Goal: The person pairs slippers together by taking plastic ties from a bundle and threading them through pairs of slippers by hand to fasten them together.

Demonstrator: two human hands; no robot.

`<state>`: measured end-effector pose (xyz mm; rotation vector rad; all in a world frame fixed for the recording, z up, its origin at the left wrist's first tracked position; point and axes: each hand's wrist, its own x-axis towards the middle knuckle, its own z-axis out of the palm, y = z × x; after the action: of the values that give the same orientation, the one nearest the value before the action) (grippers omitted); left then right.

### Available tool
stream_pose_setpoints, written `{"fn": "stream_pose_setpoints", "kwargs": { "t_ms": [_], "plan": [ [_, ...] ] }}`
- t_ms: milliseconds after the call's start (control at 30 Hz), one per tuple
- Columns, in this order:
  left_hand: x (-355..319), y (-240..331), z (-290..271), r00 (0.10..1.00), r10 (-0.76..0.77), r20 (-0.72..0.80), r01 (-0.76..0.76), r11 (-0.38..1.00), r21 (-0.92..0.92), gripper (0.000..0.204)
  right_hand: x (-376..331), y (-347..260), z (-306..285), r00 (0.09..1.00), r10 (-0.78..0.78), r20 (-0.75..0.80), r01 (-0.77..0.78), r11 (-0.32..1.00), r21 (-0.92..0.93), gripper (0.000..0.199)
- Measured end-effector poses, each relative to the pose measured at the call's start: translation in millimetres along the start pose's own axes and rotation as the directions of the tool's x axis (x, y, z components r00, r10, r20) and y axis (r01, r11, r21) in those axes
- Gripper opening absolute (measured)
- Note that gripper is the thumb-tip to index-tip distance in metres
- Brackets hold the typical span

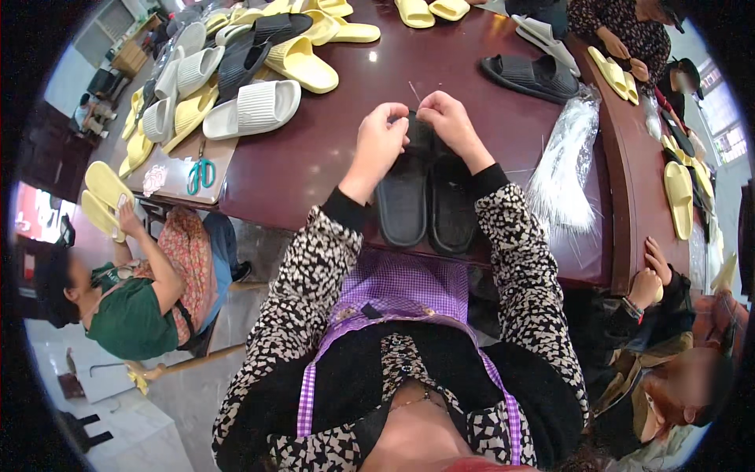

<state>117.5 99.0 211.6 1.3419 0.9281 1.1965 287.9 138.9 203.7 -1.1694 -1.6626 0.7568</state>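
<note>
A pair of black slide sandals lies on the dark red table in front of me: the left slide (pixel 403 200) and the right slide (pixel 454 206), side by side with their near ends by the table edge. Over their far end, my left hand (pixel 381 145) is closed in a pinch; what it grips is hidden. Close beside it, my right hand (pixel 452 126) pinches a thin pale strand (pixel 414 92) that sticks up between the two hands. To the right lies a bundle of similar thin white strands (pixel 562 177) in clear plastic.
Yellow, grey and black slides (pixel 259 106) are heaped at the table's left, near teal-handled scissors (pixel 201 176). A black slide (pixel 531 77) and a grey one (pixel 546 39) lie far right. A person in green (pixel 134 307) holds yellow slides at left; other people sit along the right.
</note>
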Motion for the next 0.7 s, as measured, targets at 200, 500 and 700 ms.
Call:
{"fn": "stream_pose_setpoints", "kwargs": {
  "t_ms": [200,500,700],
  "plan": [
    [31.1,-6.9,3.9,0.967,-0.168,0.193,0.164,0.986,0.035,0.014,-23.5,-24.8,4.6,0.994,0.083,-0.076,-0.061,0.964,0.260,0.005],
    [21.2,-35.8,16.1,0.991,-0.123,0.058,0.122,0.992,0.019,0.014,-47.2,-15.9,-7.6,0.972,0.082,-0.222,-0.009,0.950,0.311,0.006],
    [17.5,-35.5,17.7,0.994,-0.103,0.032,0.106,0.989,-0.106,0.013,-65.1,-21.0,-2.3,0.974,0.087,-0.210,-0.048,0.982,0.183,0.006]
  ]
}}
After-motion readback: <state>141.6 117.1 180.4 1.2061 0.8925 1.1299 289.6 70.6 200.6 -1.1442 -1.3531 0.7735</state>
